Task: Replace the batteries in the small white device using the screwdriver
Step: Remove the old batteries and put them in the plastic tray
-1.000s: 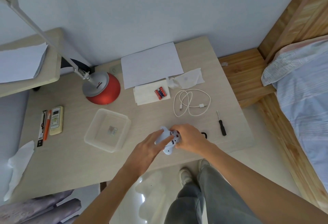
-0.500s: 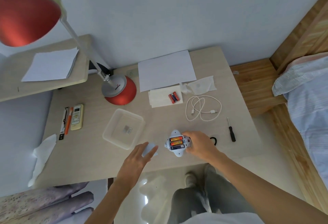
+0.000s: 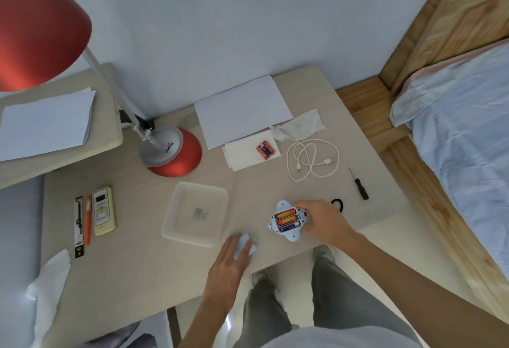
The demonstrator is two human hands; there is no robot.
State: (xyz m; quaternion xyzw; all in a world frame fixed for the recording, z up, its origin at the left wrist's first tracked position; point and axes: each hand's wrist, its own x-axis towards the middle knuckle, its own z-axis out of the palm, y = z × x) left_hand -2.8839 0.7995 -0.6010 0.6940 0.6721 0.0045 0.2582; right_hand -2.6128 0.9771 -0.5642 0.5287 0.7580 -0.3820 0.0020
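The small white device (image 3: 283,230) lies on the table near the front edge, its battery bay open with three batteries showing. My right hand (image 3: 323,222) grips its right side. My left hand (image 3: 230,263) lies with straight fingers on the white battery cover (image 3: 246,245), which rests flat on the table left of the device. A few spare batteries (image 3: 265,149) sit on a white tissue farther back. The black screwdriver (image 3: 359,187) lies untouched to the right of a coiled white cable (image 3: 312,160).
A clear plastic tray (image 3: 196,212) stands left of the device. A red desk lamp (image 3: 172,152), paper sheet (image 3: 242,110), remote (image 3: 102,210) and pens occupy the back and left. A black ring (image 3: 338,204) lies behind my right hand. A bed stands to the right.
The cover came off the device. My left hand carried it left and set it on the table; my right hand kept hold of the device. The camera tilted upward.
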